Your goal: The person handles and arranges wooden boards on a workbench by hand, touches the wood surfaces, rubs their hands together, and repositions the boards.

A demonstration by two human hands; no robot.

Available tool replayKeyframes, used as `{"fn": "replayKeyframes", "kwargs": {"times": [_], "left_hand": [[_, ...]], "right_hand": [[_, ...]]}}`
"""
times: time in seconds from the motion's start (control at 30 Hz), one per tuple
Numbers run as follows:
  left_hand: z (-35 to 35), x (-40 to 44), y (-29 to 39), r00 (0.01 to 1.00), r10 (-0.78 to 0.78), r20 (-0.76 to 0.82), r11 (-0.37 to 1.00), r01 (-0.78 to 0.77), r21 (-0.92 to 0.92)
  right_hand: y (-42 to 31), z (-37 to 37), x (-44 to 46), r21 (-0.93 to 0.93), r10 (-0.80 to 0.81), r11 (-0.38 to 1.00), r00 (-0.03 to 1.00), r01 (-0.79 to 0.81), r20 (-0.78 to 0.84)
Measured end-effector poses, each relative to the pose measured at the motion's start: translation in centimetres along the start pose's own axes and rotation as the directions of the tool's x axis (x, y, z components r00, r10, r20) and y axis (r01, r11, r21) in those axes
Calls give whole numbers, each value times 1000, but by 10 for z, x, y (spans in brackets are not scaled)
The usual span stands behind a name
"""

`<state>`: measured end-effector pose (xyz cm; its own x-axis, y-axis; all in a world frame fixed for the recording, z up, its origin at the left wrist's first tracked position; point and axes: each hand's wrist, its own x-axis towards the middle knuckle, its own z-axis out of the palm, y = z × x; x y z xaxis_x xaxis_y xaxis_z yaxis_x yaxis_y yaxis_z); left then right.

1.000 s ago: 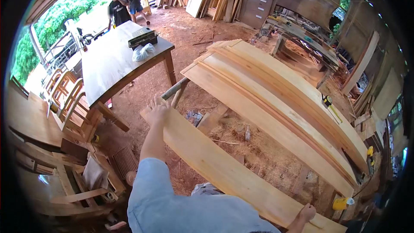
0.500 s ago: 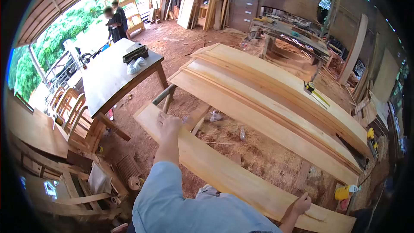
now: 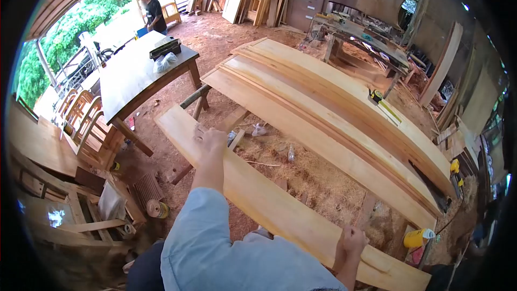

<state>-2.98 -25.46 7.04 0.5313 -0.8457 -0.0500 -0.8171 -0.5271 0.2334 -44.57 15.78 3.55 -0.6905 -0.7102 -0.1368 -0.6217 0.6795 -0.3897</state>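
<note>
A long pale wooden board lies slantwise in front of me, from the upper left to the lower right. My left hand is at its far edge near the left end, fingers bent over the board. Nearer the right end, my right hand is closed at the far edge; its fingertips are partly hidden. Beyond a gap lie several longer wooden panels, side by side. On the farthest one rests a tape measure with its yellow blade drawn out.
A white-topped table stands left, bearing a dark box and a plastic bag. A yellow container sits at the lower right, below a yellow tool. Sawdust covers the ground. Two people stand at the back left.
My right hand has shifted left along the board and closed more. The board's left end has moved slightly away from me. The whole view has shifted a little. The people behind have changed position.
</note>
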Motion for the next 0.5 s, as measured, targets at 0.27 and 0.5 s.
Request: {"fn": "replayKeyframes", "kwargs": {"times": [0.27,0.5], "left_hand": [[7,6,0,999,-34,-31,999,35,16],[19,17,10,999,-40,12,998,39,42]], "right_hand": [[50,32,16,430,-263,822,919,374,-295],[24,16,12,371,12,920,935,129,-355]]}}
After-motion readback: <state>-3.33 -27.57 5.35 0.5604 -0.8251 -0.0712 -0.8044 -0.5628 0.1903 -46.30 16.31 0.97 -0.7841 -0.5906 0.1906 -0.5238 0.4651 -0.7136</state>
